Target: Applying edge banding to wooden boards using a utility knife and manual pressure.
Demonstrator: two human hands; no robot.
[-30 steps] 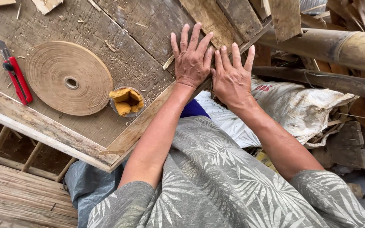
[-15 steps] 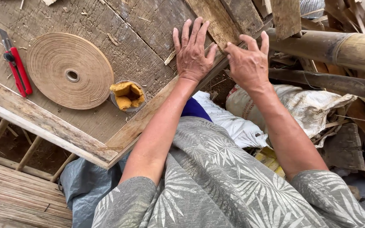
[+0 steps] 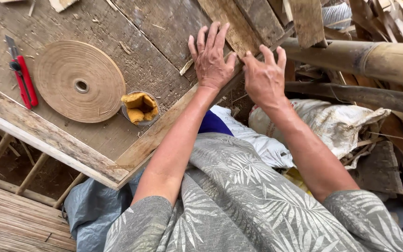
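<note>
On the wooden tabletop (image 3: 164,28), left hand (image 3: 211,63) flat, grip spread, right hand (image 3: 264,79) beside, fingers splayed, holding nothing.

Red cutter (image 3: 23,80); tan tape roll (image 3: 80,81); grey leaf-print shirt (image 3: 239,200); possibly yellow sponge (image 3: 139,107).

Grey leaf-patterned, seemingly short sleeves (image 3: 239,205)

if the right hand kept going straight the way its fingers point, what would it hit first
Probably the thick bamboo pole. The right hand is lifted beside the wooden platform's edge, fingers pointing up and slightly right in the picture, toward the pole's near end and the wooden slat above it. Depth is unclear, so the slat might come first.
</note>
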